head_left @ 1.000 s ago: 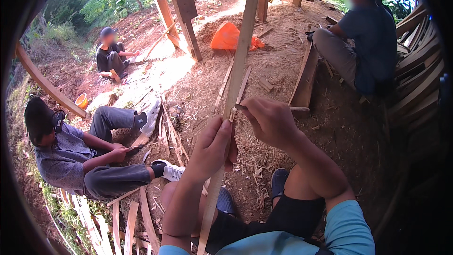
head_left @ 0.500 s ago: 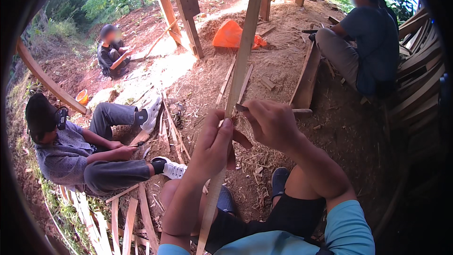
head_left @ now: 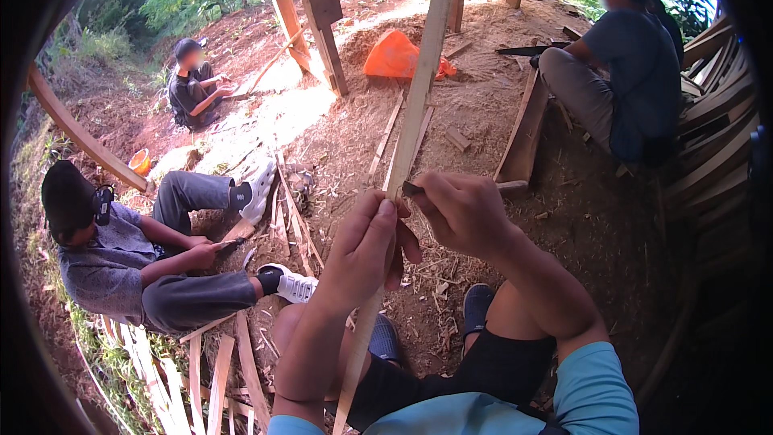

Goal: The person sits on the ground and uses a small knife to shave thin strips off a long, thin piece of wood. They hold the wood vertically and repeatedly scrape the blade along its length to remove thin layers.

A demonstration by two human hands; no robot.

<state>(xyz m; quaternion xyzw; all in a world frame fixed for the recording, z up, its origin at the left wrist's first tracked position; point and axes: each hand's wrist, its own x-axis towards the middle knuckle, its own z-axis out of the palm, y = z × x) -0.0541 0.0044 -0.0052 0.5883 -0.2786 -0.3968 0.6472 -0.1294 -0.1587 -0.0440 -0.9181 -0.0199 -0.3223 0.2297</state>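
Observation:
A long, pale wooden strip (head_left: 420, 80) slants up and away from my lap, its far end rising toward the top of the view. My left hand (head_left: 360, 248) is closed around its middle, thumb lying along the near face. Close beside that thumb, my right hand (head_left: 463, 211) pinches a small, dark, flat piece (head_left: 411, 189) at the strip's right edge. Most of the piece is covered by my fingers, so its kind cannot be made out. The strip's lower end runs down past my left forearm.
One person (head_left: 121, 250) sits at the left holding a dark tool; another (head_left: 192, 84) sits farther back. A third person (head_left: 616, 64) sits at the right beside a wooden trough (head_left: 525, 133). Wooden posts (head_left: 322, 40), an orange sheet (head_left: 392, 55), loose strips (head_left: 221, 383) and stacked boards (head_left: 717, 137) surround me.
The strip's far end has tipped slightly right and its tip sits a little higher. Fingers of my left hand have shifted slightly below the strip; my right hand stays almost in place.

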